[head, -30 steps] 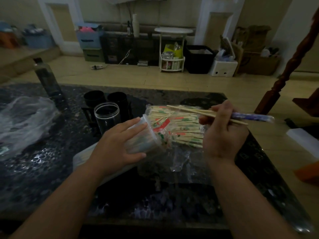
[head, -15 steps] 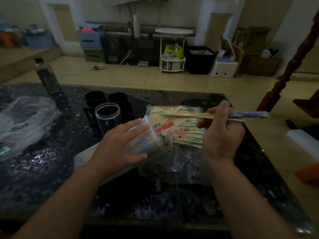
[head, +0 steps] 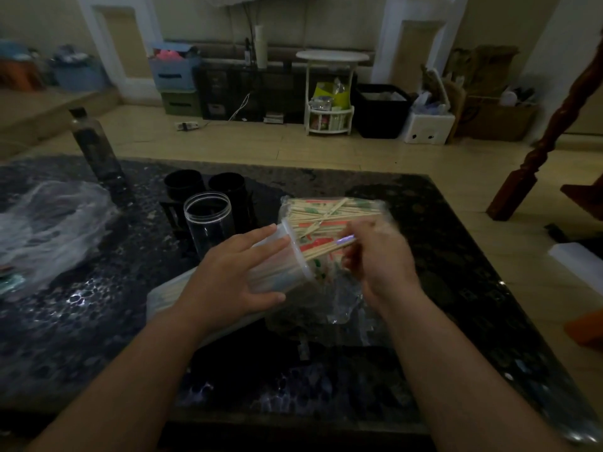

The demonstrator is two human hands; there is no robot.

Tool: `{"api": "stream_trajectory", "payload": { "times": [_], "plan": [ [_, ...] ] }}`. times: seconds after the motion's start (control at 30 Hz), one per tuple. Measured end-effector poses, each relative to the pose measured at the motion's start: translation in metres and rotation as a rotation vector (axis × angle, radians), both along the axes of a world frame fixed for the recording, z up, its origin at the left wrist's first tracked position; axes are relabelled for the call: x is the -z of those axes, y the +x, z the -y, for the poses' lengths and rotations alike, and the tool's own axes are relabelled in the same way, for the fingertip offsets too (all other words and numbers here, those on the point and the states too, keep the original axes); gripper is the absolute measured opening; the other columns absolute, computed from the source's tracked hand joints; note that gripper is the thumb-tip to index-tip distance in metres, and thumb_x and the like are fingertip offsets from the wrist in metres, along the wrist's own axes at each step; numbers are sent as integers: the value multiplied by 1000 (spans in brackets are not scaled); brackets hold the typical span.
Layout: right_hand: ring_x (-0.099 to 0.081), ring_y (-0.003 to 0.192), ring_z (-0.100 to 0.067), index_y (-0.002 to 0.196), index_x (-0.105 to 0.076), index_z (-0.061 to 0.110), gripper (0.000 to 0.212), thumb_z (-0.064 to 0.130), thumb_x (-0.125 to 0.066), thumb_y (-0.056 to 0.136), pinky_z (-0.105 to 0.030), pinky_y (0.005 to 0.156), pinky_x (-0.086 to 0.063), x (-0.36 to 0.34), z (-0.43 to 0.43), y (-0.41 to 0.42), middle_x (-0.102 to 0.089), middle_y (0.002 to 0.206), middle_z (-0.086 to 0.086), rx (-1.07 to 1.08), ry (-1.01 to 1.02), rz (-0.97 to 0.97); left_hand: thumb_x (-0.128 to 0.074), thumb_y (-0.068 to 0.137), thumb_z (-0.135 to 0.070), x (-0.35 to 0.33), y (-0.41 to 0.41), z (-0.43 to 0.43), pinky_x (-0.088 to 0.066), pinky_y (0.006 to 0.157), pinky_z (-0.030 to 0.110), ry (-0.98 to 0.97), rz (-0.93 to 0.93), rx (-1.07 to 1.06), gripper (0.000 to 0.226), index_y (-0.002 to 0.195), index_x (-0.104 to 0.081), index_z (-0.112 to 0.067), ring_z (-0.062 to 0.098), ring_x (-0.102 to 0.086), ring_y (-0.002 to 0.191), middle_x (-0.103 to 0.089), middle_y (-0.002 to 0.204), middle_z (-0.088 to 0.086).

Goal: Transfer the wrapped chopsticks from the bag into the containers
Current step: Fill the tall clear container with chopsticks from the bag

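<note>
A clear plastic bag (head: 329, 212) full of wrapped chopsticks lies on the dark table, just beyond my hands. My left hand (head: 235, 272) grips a clear container (head: 290, 265) tilted on its side, its mouth facing right toward the bag. Several chopsticks lie inside it. My right hand (head: 378, 256), blurred, pinches a wrapped chopstick pair (head: 329, 247) with a purple end, its tips inside the container's mouth. An empty clear jar (head: 208, 220) stands upright to the left of the bag.
Two black cups (head: 184, 185) stand behind the clear jar. A dark bottle (head: 94, 145) stands at the table's back left, with crumpled clear plastic (head: 49, 230) to the left. A white flat object (head: 163, 298) lies under my left wrist. The table's far edge (head: 293, 172) borders the floor.
My right hand has swung down and left from above the bag, bringing the purple-ended chopstick pair into the mouth of the tilted container. My left hand and the container have stayed put.
</note>
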State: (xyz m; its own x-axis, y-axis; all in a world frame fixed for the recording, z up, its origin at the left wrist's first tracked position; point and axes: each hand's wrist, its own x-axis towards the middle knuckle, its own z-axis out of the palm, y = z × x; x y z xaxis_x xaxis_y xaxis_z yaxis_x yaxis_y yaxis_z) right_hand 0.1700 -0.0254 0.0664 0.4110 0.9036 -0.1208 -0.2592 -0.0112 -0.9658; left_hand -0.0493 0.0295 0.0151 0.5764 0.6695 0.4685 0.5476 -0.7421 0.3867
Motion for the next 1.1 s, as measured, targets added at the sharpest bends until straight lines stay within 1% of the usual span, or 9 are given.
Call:
{"api": "stream_trajectory", "payload": {
  "times": [0.1,0.23,0.37,0.57,0.7,0.77,0.87,0.97,1.1],
  "plan": [
    [-56,52,-8,91,-64,13,4,16,-67,91,-24,50,-47,11,3,-7,-65,71,-4,-207,-63,247,-66,64,-65,1,1,-1,-35,105,31,11,1,0,84,141,-41,-43,2,-39,129,-36,147,-18],
    [-54,55,-6,80,-63,15,13,8,-65,90,-22,51,-47,9,1,-1,-60,66,1,8,28,83,-65,65,-65,-1,0,0,-34,105,31,16,2,-4,83,141,-40,-42,5,-41,130,-36,148,-17],
    [-58,59,3,75,-73,23,20,11,-68,89,-21,61,-46,16,5,-9,-69,66,11,-213,69,471,-66,64,-64,0,1,-1,-37,106,35,13,-8,-3,84,142,-41,-42,9,-43,131,-39,149,-14],
    [-66,72,-4,80,-77,22,9,20,-71,87,-28,67,-50,19,2,3,-74,77,6,-62,98,487,-65,66,-65,0,1,0,-37,107,36,14,-6,9,83,142,-42,-40,10,-43,132,-37,148,-15],
    [-59,58,-1,81,-75,23,18,12,-66,91,-20,56,-47,17,7,-2,-68,67,6,-327,37,534,-66,65,-64,1,1,-2,-42,105,43,15,-9,-5,84,142,-43,-41,13,-45,131,-38,149,-15],
    [-57,55,-3,76,-72,22,20,13,-64,92,-21,53,-47,16,5,4,-67,65,5,-253,18,515,-66,65,-65,0,1,-2,-42,105,45,7,-8,-17,83,141,-44,-41,13,-46,131,-39,149,-13],
    [-55,53,-9,75,-68,16,16,12,-65,91,-22,49,-45,16,2,22,-65,65,0,-120,-86,537,-66,64,-64,-3,-1,-1,-39,108,40,4,22,-34,82,140,-48,-37,11,-44,132,-40,149,-12],
    [-53,46,-14,67,-66,12,18,8,-65,85,-22,43,-43,25,5,35,-64,60,-6,-242,-333,823,-64,64,-65,-5,-4,-1,-32,108,27,2,29,-53,83,140,-46,-37,0,-37,131,-37,148,-17],
    [-68,66,-29,68,-66,6,20,17,-60,84,-35,63,-57,48,6,35,-72,77,-14,-503,-715,1039,-63,64,-66,-6,-4,-2,-28,105,22,-10,27,-73,82,140,-44,-40,-5,-33,130,-34,147,-21]
  ]
}}
